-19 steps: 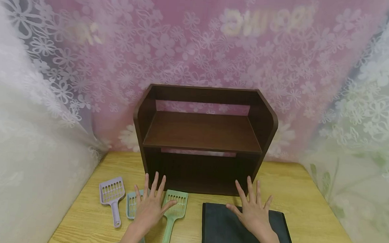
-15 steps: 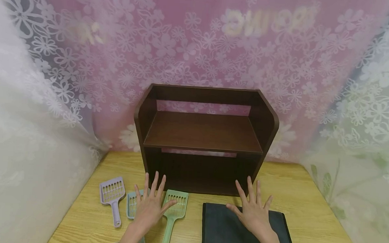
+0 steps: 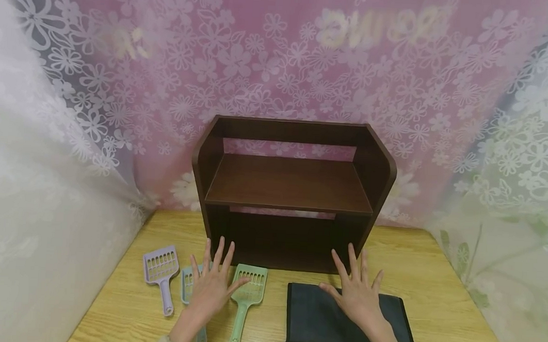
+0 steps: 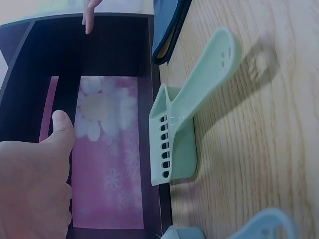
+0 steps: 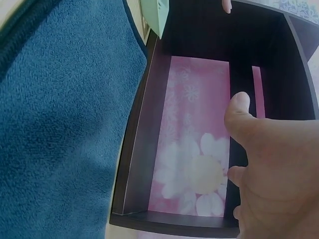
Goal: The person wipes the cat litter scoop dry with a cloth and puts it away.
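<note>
Both hands lie flat with fingers spread, the left hand (image 3: pixel 212 289) over the scoops (image 3: pixel 247 293) and the right hand (image 3: pixel 357 299) on the dark pouch (image 3: pixel 312 323), so nothing seems gripped yet and the next move likely calls for closing fingers on one item.

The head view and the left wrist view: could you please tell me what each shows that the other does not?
Only the head view shows the purple scoop, the right hand spread flat on the dark pouch, and the shelf's upper board. Only the left wrist view shows the green scoop's side wall and the paw cutout in its handle close up. Both show the green scoop, the blue scoop, the shelf, the table and the left hand.
</note>
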Motion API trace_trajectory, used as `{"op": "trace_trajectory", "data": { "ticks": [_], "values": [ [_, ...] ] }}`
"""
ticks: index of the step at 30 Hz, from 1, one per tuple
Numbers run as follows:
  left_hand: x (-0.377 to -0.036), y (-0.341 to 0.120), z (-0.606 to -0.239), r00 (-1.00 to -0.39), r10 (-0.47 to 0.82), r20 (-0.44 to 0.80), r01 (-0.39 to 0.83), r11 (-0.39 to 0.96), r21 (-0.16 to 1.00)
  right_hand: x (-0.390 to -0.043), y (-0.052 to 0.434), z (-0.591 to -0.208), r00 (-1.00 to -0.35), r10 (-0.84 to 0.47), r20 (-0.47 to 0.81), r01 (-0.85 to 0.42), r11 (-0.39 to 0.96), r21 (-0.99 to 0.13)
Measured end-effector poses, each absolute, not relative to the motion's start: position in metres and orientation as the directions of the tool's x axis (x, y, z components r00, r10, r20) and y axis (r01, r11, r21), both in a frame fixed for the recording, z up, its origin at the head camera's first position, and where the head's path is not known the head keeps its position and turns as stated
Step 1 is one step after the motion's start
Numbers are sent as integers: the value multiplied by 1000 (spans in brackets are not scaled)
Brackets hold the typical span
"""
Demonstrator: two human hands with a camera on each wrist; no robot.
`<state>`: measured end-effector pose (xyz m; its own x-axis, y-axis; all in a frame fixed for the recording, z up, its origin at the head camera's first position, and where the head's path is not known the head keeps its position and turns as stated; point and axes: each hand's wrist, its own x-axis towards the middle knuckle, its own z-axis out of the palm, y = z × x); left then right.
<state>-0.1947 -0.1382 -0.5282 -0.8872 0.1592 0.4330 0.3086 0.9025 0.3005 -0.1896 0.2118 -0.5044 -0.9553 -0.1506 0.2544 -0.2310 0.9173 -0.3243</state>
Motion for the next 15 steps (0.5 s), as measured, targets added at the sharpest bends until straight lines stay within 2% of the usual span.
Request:
{"op": "trace_trajectory", "data": {
  "ticks": [5, 15],
  "values": [
    [-196, -140, -519, -904, 156, 399, 301, 893, 334, -191, 216, -499, -954, -156, 258, -232, 927, -297],
    [-189, -149, -514, -948, 86, 306, 271, 721, 638, -190, 235, -504, -936, -174, 306, -270, 912, -310]
  ]
}}
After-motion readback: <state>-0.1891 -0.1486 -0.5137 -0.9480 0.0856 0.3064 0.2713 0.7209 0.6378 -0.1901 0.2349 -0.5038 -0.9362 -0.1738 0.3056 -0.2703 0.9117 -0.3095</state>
